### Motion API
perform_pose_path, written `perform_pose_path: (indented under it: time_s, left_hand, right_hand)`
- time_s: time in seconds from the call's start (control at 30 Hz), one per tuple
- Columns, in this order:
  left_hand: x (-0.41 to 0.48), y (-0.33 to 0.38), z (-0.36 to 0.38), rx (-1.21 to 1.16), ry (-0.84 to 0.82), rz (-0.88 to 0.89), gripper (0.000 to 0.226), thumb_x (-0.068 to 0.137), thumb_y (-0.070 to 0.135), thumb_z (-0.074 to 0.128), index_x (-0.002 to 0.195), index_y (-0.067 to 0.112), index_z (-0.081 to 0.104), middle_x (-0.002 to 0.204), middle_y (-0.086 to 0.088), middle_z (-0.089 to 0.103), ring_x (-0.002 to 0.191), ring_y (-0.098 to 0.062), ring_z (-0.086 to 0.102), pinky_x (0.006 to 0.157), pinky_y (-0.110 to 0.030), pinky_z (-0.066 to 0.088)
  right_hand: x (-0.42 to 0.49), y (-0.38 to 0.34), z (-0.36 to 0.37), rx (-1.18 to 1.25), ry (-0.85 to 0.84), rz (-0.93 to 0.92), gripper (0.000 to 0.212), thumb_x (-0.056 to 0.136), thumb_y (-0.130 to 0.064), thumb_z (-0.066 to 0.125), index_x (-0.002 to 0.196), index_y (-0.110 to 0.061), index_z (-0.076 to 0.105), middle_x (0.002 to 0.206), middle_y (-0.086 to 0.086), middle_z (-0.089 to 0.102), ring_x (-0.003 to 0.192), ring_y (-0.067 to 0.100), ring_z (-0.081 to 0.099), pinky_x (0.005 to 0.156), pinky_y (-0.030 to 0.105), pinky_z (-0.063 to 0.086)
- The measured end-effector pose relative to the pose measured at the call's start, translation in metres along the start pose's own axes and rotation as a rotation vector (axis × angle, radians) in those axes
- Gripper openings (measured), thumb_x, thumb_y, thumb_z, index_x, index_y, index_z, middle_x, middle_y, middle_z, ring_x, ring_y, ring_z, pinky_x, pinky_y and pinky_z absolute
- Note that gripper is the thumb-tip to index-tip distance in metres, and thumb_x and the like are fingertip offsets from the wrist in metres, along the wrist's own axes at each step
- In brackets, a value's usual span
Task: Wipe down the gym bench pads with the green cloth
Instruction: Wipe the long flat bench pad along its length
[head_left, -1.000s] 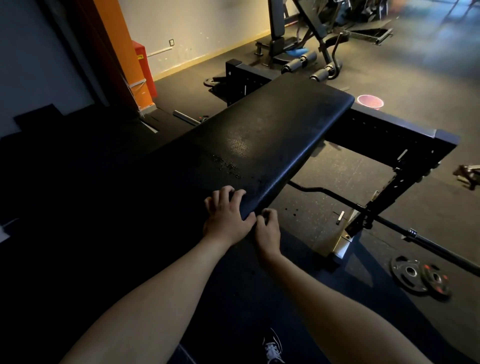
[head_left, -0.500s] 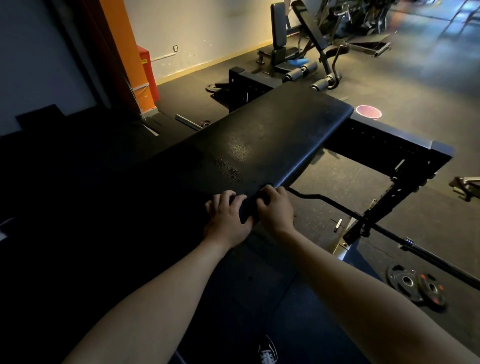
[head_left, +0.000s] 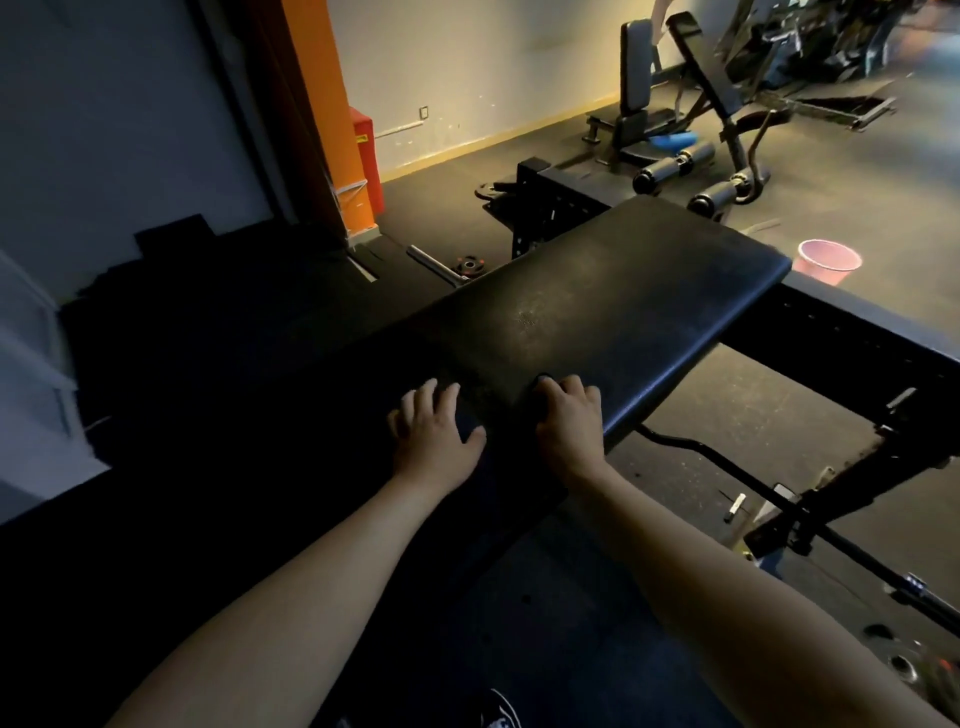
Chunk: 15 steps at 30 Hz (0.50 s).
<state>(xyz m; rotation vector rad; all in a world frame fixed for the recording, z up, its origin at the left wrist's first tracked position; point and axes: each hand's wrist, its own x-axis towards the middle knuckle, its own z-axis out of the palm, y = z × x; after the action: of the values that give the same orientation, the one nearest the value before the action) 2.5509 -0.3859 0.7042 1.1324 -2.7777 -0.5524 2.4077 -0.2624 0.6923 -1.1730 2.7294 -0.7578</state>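
Black textured gym bench pad (head_left: 597, 312) stretches away from under both my hands. My left hand (head_left: 434, 431) lies flat on it, fingers spread. My right hand (head_left: 569, 421), just beside it near the pad's edge, curls its fingers over a dark lump (head_left: 542, 383); I cannot tell whether it grips anything. A pink plastic bucket (head_left: 828, 260) stands well beyond my right hand.
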Motion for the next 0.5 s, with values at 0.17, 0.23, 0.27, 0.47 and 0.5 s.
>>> perform_pose_path:
  time_s: [0.17, 0.23, 0.27, 0.47, 0.5]
  left_hand:
    - [0.039, -0.003, -0.006, 0.021, -0.225, -0.114, 0.086, 0.088, 0.067, 0.049, 0.158, 0.034, 0.011, 0.166, 0.002, 0.0, 0.151, -0.031, 0.0, 0.119, -0.059, 0.005]
    - [0.039, -0.002, 0.001, 0.043, -0.171, -0.11, 0.087, 0.087, 0.068, 0.05, 0.158, 0.035, 0.011, 0.166, 0.003, 0.001, 0.15, -0.031, 0.002, 0.119, -0.058, 0.007]
    - [0.038, -0.003, 0.005, 0.059, -0.138, -0.103, 0.088, 0.086, 0.07, 0.05, 0.157, 0.036, 0.011, 0.165, 0.003, 0.002, 0.149, -0.03, 0.003, 0.118, -0.057, 0.008]
    - [0.036, -0.004, 0.008, 0.132, -0.089, -0.115, 0.093, 0.082, 0.076, 0.052, 0.155, 0.029, 0.019, 0.164, 0.002, 0.004, 0.149, -0.028, 0.004, 0.119, -0.054, 0.01]
    - [0.035, -0.004, 0.008, 0.141, -0.092, -0.121, 0.093, 0.082, 0.076, 0.051, 0.155, 0.028, 0.02, 0.164, 0.001, 0.004, 0.149, -0.028, 0.004, 0.119, -0.053, 0.01]
  right_hand:
    - [0.062, -0.027, 0.017, 0.039, -0.065, -0.116, 0.051, 0.095, -0.014, 0.056, 0.144, -0.025, 0.044, 0.135, 0.004, 0.045, 0.114, 0.023, 0.041, 0.096, 0.033, 0.041]
    - [0.082, -0.04, 0.025, 0.032, -0.063, -0.121, 0.051, 0.096, -0.013, 0.054, 0.145, -0.024, 0.044, 0.136, 0.005, 0.046, 0.114, 0.025, 0.042, 0.096, 0.033, 0.042]
    - [0.09, -0.045, 0.029, 0.051, -0.072, -0.128, 0.051, 0.096, -0.014, 0.054, 0.145, -0.025, 0.044, 0.136, 0.005, 0.046, 0.115, 0.025, 0.042, 0.097, 0.034, 0.042]
    - [0.126, -0.08, 0.041, 0.248, -0.111, -0.259, 0.047, 0.092, -0.016, 0.061, 0.134, -0.025, 0.043, 0.127, 0.001, 0.057, 0.114, 0.022, 0.052, 0.098, 0.034, 0.043]
    - [0.126, -0.083, 0.041, 0.271, -0.112, -0.285, 0.046, 0.091, -0.015, 0.062, 0.133, -0.022, 0.044, 0.127, 0.002, 0.058, 0.114, 0.022, 0.054, 0.1, 0.035, 0.043]
